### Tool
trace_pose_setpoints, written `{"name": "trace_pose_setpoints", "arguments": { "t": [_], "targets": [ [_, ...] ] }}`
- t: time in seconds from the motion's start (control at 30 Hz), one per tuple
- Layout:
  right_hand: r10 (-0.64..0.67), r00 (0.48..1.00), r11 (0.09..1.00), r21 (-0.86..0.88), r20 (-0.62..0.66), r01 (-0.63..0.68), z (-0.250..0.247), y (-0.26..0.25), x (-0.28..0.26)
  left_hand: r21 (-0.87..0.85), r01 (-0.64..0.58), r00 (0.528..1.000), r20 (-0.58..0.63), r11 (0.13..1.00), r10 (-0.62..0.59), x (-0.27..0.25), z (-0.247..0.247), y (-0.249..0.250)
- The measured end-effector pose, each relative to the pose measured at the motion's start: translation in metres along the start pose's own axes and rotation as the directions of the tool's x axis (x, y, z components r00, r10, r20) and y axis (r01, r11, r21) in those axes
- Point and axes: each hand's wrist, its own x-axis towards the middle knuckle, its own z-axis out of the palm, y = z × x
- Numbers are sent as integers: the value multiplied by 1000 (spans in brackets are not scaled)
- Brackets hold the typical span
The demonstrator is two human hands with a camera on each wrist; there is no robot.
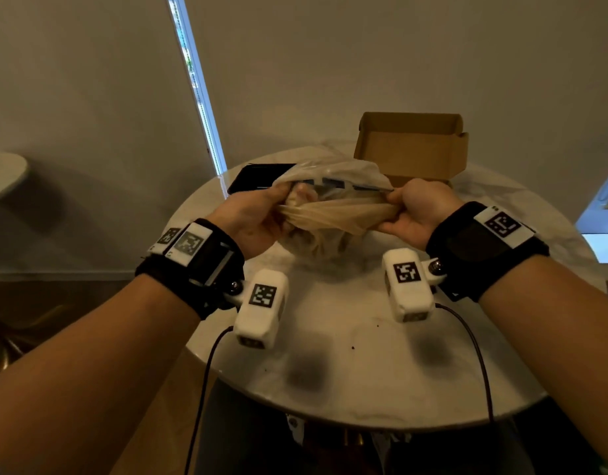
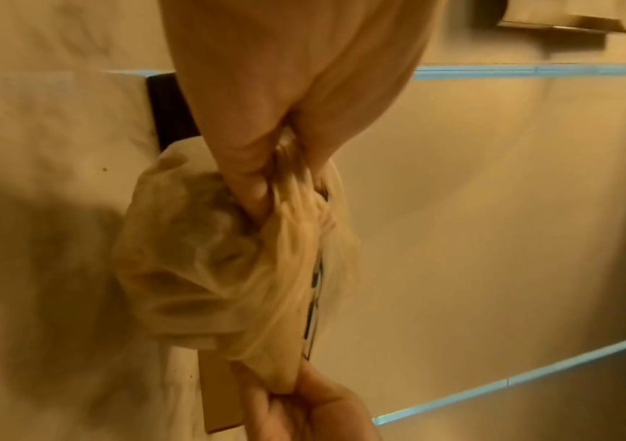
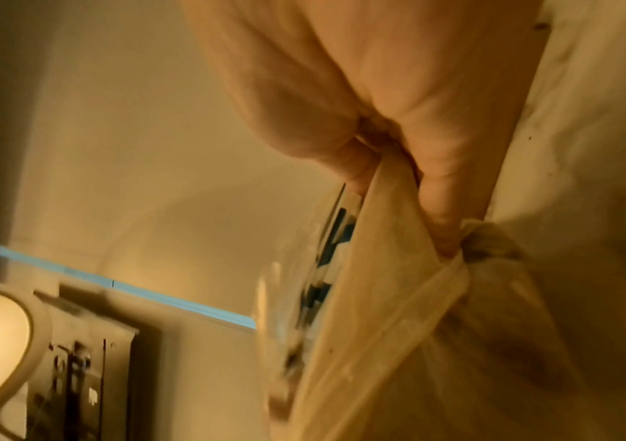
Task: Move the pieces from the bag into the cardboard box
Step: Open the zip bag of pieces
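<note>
Round marble table (image 1: 381, 354) w/ cardboard box (image 1: 412, 149) — pale wall behind.

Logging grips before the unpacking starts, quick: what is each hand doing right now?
Left hand: grips one end of the plastic bag.
Right hand: grips the bag's other end, stretching it taut.

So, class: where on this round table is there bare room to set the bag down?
Free: the near half of the table, between the wrist cameras and the near rim. Also the right side, beside the right hand. Crowded: the far part, where the cardboard box, the dark flat item and the bag sit close.
</note>
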Motion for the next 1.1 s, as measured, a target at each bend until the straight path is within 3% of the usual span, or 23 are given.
{"name": "trace_pose_setpoints", "arguments": {
  "t": [0.1,0.2,0.37,0.47,0.6,0.7,0.83,0.9,1.03,1.1],
  "targets": [
    [67,997,996,48,36,-69,-2,-6,3,11,96,995,-14,995,-96,0,-5,-4],
    [145,982,989,-17,125,-144,-1,-6,1,-46,145,989,17,988,-144,-5,-2,-3],
    [210,961,956,-245,181,-162,7,7,1,-67,95,995,-34,993,-97,2,9,11],
    [193,970,952,-266,149,-148,7,5,3,100,5,999,-54,995,1,12,3,9],
    [163,974,966,-228,159,-124,-1,1,9,473,-95,988,154,876,24,9,-6,-5],
    [177,966,961,-245,191,-127,-3,5,8,571,-70,996,84,818,27,10,-10,-12],
    [207,944,945,-304,257,-125,-4,8,6,484,67,998,-16,872,-67,15,-6,-10],
    [166,937,898,-440,307,-15,-3,8,2,385,120,993,-41,915,-113,16,-8,-6],
    [10,945,690,-686,326,229,3,11,-4,258,157,986,19,953,-168,17,-13,-4],
    [-36,958,710,-668,284,225,7,11,-1,270,130,991,-7,954,-133,13,-11,-5]
  ]
}}
